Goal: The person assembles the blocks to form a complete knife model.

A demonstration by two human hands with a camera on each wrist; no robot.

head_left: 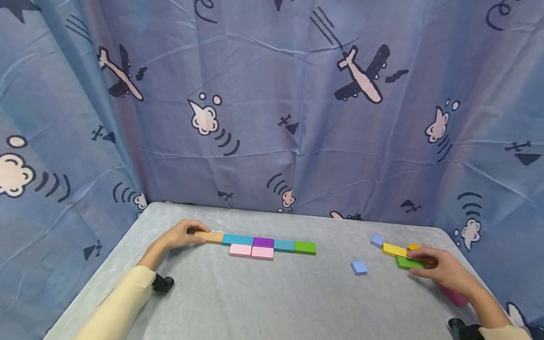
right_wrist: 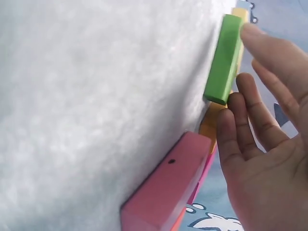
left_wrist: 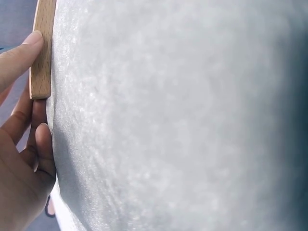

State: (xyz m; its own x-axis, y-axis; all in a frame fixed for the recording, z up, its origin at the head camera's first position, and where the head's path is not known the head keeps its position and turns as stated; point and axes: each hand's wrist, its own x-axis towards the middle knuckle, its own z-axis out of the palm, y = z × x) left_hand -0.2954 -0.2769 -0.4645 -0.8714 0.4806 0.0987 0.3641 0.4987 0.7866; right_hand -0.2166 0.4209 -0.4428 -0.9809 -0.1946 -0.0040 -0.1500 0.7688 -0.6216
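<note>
tan block point(head_left: 214, 237) – flat, green block point(head_left: 409, 263) – flat

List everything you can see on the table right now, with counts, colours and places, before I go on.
Table: one, grey cloth-covered, in front of a blue airplane-print curtain.
Wooden block: one, plain tan, left end of the row.
Teal blocks: two, in the row, either side of the purple one.
Purple block: one, middle of the row.
Green row block: one, right end of the row.
Pink blocks: two, pale, side by side just in front of the row.
Light blue cubes: two, small, loose, right of centre.
Yellow block: one, far right.
Green block: one, under the right fingers.
Orange piece: one, small, behind the yellow one.
Dark pink block: one, partly hidden by the right hand.
Left hand: touches the wooden block.
Right hand: fingers on the green block.
</note>
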